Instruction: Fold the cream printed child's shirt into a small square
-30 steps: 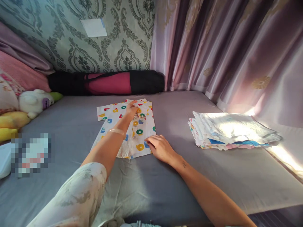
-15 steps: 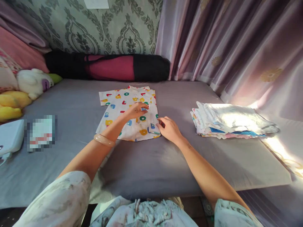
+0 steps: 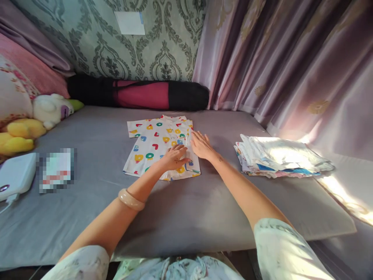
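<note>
Grey sheet point(image 3: 87, 186) bears a printed shirt point(image 3: 155, 140), 1 side turned in

Patterned wallpaper point(image 3: 96, 39) and mauve curtains point(image 3: 241, 66) close off the far side, with a black-and-maroon roll point(image 3: 142, 95) lying along the wall. Near the middle of the sheet the shirt lies flat, front up, collar toward the roll and hem toward the wearer of the camera.

Its left sleeve spreads outward; on the right no sleeve juts out, and a plain strip lies along that edge, so that side appears folded over the front. Smoothing this fold looks like the step in hand.

The left hand point(image 3: 176, 155) is palm down and open, fingers spread over the lower right of the front. The right hand point(image 3: 201, 144) is open too, fingers extended at the right edge, just above the left hand. Neither grips cloth as far as can be seen; how firmly either presses, I cannot tell.

As I judge it, a next move calls for light pressure, keeping the strip straight without dragging the thin fabric into creases.

Well apart on the right sits a stack of folded cloths point(image 3: 282, 155); 1 white device point(image 3: 19, 175) with a cable lies far left.
</note>
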`<state>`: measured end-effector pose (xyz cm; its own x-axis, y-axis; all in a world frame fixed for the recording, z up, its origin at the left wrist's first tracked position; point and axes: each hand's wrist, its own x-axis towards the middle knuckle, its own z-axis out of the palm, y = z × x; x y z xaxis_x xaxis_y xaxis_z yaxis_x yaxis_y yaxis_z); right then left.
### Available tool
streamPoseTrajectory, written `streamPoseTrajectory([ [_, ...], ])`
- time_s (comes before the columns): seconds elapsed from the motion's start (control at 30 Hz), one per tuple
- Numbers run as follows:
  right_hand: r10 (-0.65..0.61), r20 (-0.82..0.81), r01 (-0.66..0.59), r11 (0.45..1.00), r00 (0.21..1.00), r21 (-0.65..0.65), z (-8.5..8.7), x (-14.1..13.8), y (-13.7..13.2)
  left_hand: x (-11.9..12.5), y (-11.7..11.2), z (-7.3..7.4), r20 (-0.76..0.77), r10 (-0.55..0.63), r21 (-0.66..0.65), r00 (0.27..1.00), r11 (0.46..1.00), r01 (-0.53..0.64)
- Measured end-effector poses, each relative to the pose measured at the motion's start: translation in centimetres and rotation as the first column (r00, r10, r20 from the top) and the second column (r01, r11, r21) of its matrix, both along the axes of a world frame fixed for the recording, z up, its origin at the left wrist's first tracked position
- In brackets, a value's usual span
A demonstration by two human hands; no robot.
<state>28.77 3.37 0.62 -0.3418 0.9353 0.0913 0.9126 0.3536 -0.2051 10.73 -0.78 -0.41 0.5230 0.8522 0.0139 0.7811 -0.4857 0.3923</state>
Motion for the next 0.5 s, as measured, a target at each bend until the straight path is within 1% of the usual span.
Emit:
streamPoseTrajectory([
  [0.1, 0.001, 0.046, 0.001, 1.000, 0.999, -0.031, -1.2, -2.0, 3.4, 0.5, 0.0, -0.3, -0.044, 0.136, -0.032, 0.990, 0.990, -0.137],
  [0.23, -0.016, 0.052, 0.017, 1.000, 0.998, -0.017, -2.5, -4.0, 6.7, 0.0, 0.4, -1.1, -0.062, 0.219, -0.069, 0.974, 0.972, -0.223],
  [0.33, -0.047, 0.033, 0.048, 0.998, 0.998, -0.031, -3.1, -4.8, 8.0, -0.8, 0.7, -1.7, -0.048, 0.239, -0.082, 0.970, 0.967, -0.242],
  [0.43, -0.027, 0.037, 0.030, 0.996, 0.999, -0.079, -4.1, -5.0, 8.9, -1.5, 1.1, -2.2, 0.005, 0.268, -0.085, 0.963, 0.960, -0.266],
  [0.5, -0.008, 0.042, 0.012, 0.996, 0.999, -0.088, -4.8, -5.0, 9.2, -1.8, 1.4, -2.3, 0.050, 0.292, -0.071, 0.955, 0.955, -0.288],
])
